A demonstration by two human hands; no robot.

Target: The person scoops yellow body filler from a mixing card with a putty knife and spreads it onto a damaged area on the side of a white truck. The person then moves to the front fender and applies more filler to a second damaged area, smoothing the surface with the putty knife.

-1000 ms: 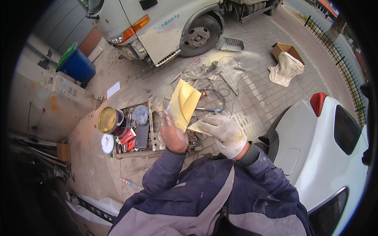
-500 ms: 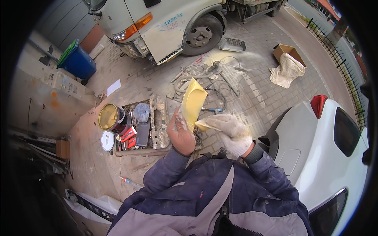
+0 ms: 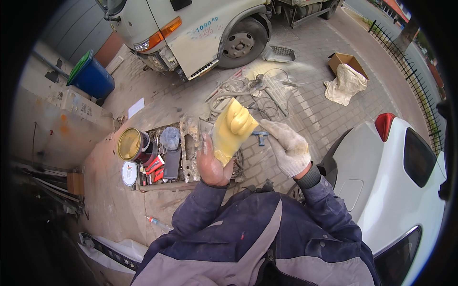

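A flat board (image 3: 224, 143) heaped with yellow paste (image 3: 240, 118) is held up before the body, its lower end gripped by the bare left hand (image 3: 214, 164). The gloved right hand (image 3: 287, 148) is held near its right edge, fingers close together; whether anything is pinched cannot be told. Beyond, a truck (image 3: 200, 47) is parked on paving.
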